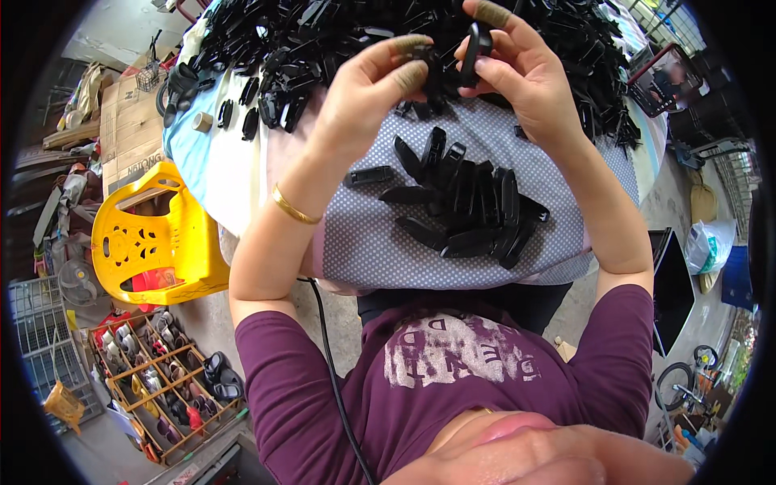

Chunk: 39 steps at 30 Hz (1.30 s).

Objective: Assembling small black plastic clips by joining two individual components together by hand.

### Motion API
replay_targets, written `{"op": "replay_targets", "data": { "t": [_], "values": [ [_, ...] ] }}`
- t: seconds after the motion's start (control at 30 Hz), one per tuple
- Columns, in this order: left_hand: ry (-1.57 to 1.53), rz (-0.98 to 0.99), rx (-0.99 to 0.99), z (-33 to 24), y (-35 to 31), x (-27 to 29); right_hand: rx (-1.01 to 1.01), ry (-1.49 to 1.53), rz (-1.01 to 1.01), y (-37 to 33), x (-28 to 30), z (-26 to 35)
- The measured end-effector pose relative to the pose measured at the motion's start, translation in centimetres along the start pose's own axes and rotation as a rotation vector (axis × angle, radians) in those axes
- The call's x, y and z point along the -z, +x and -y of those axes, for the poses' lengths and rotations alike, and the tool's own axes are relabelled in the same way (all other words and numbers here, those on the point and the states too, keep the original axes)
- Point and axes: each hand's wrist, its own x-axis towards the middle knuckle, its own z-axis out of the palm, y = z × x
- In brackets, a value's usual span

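Near the far side of the cloth-covered table, both my hands are raised in front of a large heap of black plastic pieces (283, 48). My right hand (525, 77) pinches a glossy black oblong plastic piece (476, 52) upright between thumb and fingers. My left hand (376, 77) has its thumb and forefinger curled together close beside it. Something dark is at those fingertips, but it merges with the black heap behind. Brownish wraps cover several fingertips. Between my forearms lies a smaller pile of long, pointed black pieces (462, 194) on the dotted cloth (356, 234).
A yellow plastic chair (174, 234) stands against the table's left side. A small roll (202, 122) sits on the table's left part, near loose black pieces. Below left is a wooden shoe rack (158, 380). A black cable (323, 347) runs down past my left side.
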Motion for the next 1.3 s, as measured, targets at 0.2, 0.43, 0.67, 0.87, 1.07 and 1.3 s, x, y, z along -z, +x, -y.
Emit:
{"op": "replay_targets", "data": {
  "t": [0.2, 0.43, 0.67, 0.87, 1.07, 1.3],
  "values": [
    [-0.041, -0.005, 0.016, 0.9, -1.0, -0.9, 0.109, -0.273, 0.038, -0.1, 1.5, -0.6],
    [0.0, -0.133, -0.087, 0.4, -1.3, -1.0, -0.099, -0.286, 0.021, 0.2, 1.1, -1.2],
    [0.058, -0.157, -0.112, 0.2, -1.5, -1.3, -0.144, -0.478, 0.08, 0.1, 1.4, -1.3],
    [-0.114, -0.145, -0.092, 0.6, -1.6, -1.1, 0.066, -0.744, 0.054, -0.5, 0.1, -2.7],
    [0.054, -0.018, -0.176, -0.2, -1.8, -0.1, 0.147, -0.979, 0.309, -0.6, 1.0, -2.2],
    [0.438, -0.001, -0.195, -2.7, -1.2, 0.9, 0.075, -1.029, 0.349, 1.3, 1.7, -0.4]
  ]
}}
